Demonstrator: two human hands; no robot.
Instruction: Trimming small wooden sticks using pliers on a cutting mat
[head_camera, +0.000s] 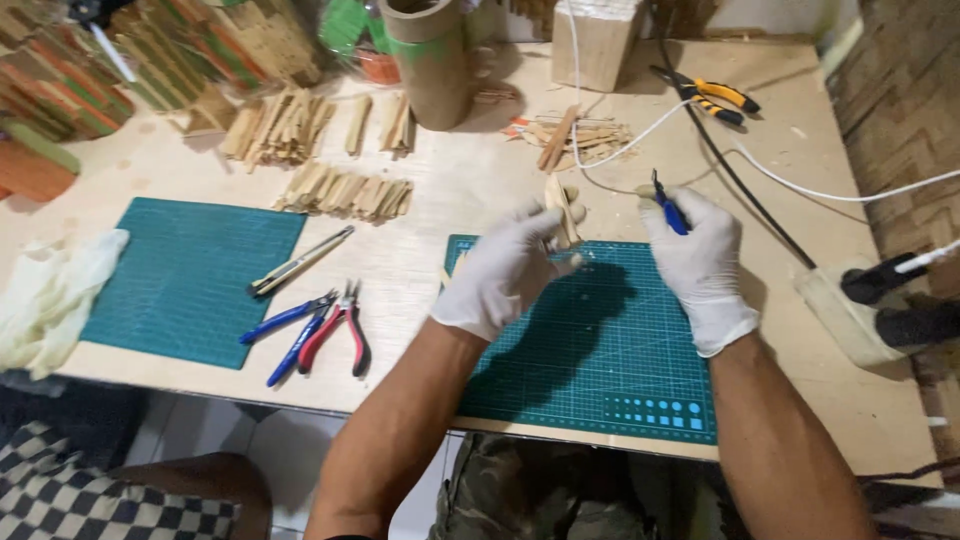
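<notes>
Left hand (505, 268), gloved: fingers pinch a thin wooden strip (560, 208) upright above the green cutting mat (590, 360), end exposed for work. Right hand (700, 262): fingers closed round blue-handled cutters (668, 208), just right of the strip. Spare pliers (335, 330) lie on the bench (440, 190), well left.

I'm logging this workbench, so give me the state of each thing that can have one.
left hand: gloved, gripping wooden stick, upright
right hand: gloved, closed on blue-handled tool
red pliers: lying unused, handles apart
blue pliers: lying unused
utility knife: lying on the table
spare gloves: crumpled, unworn
</notes>
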